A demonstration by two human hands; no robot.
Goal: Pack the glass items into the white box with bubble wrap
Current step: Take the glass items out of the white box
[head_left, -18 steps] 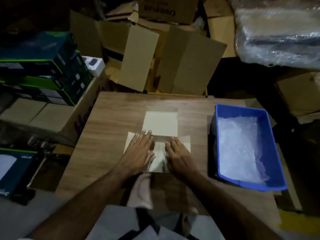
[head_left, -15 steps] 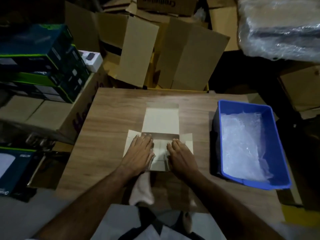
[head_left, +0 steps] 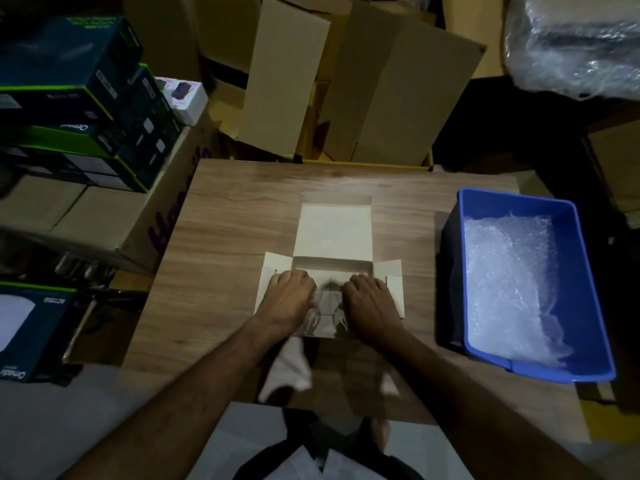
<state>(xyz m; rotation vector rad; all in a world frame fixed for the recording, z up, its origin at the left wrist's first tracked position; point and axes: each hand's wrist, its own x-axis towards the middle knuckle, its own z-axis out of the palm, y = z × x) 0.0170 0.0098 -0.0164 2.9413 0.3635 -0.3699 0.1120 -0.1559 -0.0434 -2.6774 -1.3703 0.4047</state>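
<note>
The white box (head_left: 334,230) lies open in the middle of the wooden table (head_left: 235,216), its lid flap folded away from me and its side flaps spread. My left hand (head_left: 289,299) and my right hand (head_left: 369,303) rest palm down inside the box, fingers curled over a clear, bubble-wrapped bundle (head_left: 327,306) that shows between them. What glass lies inside the wrap is hidden by the hands and blur.
A blue plastic bin (head_left: 588,306) holding sheets of bubble wrap (head_left: 512,282) stands at the table's right. Stacked dark product boxes (head_left: 79,98) and brown cartons sit left, upright cardboard sheets (head_left: 391,98) behind the table, a plastic-wrapped bundle (head_left: 575,43) at top right.
Both hands have curled from flat fingers into a tighter press on the wrapped bundle inside the box. The camera has tilted slightly, so the scene sits lower in the frame.
</note>
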